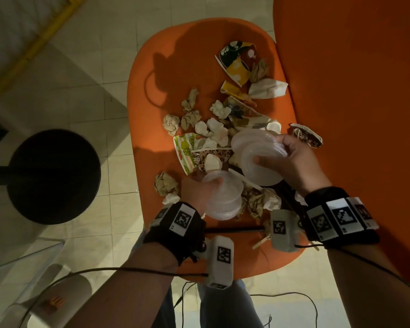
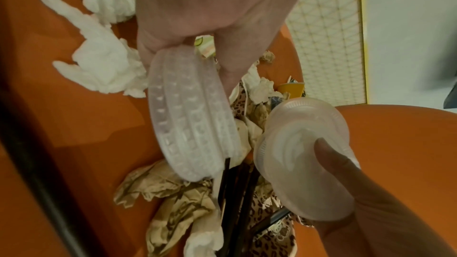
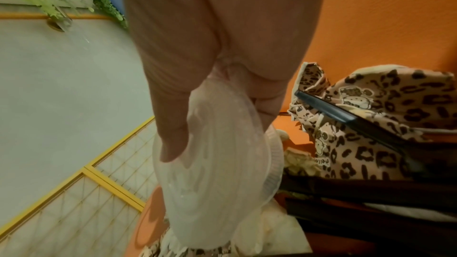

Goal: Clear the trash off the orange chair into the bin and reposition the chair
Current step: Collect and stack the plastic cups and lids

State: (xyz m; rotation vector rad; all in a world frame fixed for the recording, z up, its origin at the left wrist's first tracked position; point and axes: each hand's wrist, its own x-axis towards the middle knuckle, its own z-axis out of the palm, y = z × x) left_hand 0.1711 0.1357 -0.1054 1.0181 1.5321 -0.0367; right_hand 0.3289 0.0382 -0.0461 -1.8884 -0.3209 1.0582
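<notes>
Gripping a stack of clear plastic lids (image 1: 225, 197) with the left hand (image 1: 197, 190) at lower centre of the head view, fingers curled round the rim, just above the orange chair (image 1: 152, 74). Pinching a second bunch of clear lids (image 1: 258, 157) in the right hand (image 1: 291, 162) at centre right, thumb pressing on top. Lying scattered across the seat below: crumpled napkins (image 1: 192, 114), torn patterned paper cups (image 1: 237, 60), dark sticks (image 2: 237, 192).

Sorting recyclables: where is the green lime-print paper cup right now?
In the head view, the lime-print cup lies flattened on the orange chair seat's left side, just beyond the left hand.
</notes>
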